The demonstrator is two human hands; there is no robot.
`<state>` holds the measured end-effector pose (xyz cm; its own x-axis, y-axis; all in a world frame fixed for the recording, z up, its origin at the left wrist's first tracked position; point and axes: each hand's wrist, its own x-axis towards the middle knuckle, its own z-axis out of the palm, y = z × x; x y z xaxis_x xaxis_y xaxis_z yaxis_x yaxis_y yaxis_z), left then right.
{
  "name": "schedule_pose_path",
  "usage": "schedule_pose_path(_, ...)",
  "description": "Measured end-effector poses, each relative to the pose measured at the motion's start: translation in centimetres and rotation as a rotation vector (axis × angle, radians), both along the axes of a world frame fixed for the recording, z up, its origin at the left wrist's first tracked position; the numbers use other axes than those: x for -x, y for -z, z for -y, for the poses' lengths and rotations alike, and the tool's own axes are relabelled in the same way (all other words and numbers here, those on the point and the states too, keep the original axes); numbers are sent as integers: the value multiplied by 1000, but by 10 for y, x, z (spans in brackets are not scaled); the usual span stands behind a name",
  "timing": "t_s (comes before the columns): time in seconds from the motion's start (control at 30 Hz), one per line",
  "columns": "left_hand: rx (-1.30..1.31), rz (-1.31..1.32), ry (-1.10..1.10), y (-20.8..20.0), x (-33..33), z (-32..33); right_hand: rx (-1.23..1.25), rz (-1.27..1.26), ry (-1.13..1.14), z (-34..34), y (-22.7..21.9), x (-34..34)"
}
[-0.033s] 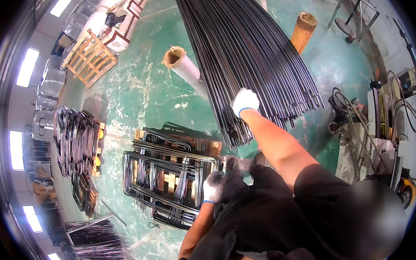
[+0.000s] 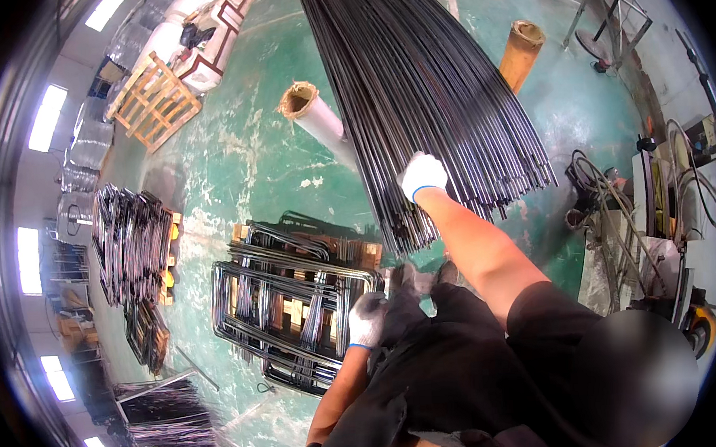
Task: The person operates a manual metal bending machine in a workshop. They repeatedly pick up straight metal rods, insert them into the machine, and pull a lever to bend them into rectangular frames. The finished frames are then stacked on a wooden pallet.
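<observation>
My right hand [image 2: 423, 175], in a white work glove, lies over the near end of a long bundle of thin black metal tubes [image 2: 440, 98]. Its fingers curl down onto the tubes, and the fingertips are hidden. Lower down, my left hand [image 2: 367, 320] wears a white glove with a grey coating. It hangs beside my dark trouser leg, next to a stack of bent black tube frames [image 2: 279, 337]; its fingers are partly hidden, so their grip does not show. The frames have rounded corners and lie on a wooden pallet [image 2: 369, 255].
Two upright cardboard tubes, one pale [image 2: 316, 120] and one orange-brown [image 2: 521, 57], flank the bundle. More black frames [image 2: 132, 243] are stacked at the left. A wooden pallet [image 2: 156, 100] leans at the far left. Hoses and equipment [image 2: 616, 210] stand at the right.
</observation>
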<state>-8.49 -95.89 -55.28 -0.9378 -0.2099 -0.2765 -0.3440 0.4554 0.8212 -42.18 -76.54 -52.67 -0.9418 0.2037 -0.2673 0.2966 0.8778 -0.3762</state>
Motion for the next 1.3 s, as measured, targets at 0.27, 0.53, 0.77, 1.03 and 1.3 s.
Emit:
schedule_pose_path(0.27, -128, -153, -7, -56, 102, -1, 156, 188, -53, -7, -15, 15)
schedule_pose_path(0.53, -303, -166, 98, -90, 191, -3, 1331, 319, 57, -69, -2, 24)
schedule_pose_path(0.77, -586, 73, 163, -81, 255, -15, 1344, 201, 190, -80, -49, 2)
schedule_pose_path(1.03, -1147, 393, 169, -22, 382, -91, 593, 365, 285, -115, -165, -147)
schedule_pose_path(1.3, -1330, 555, -75, -18, 458, -142, -102, 772, 560, -151, -122, -512)
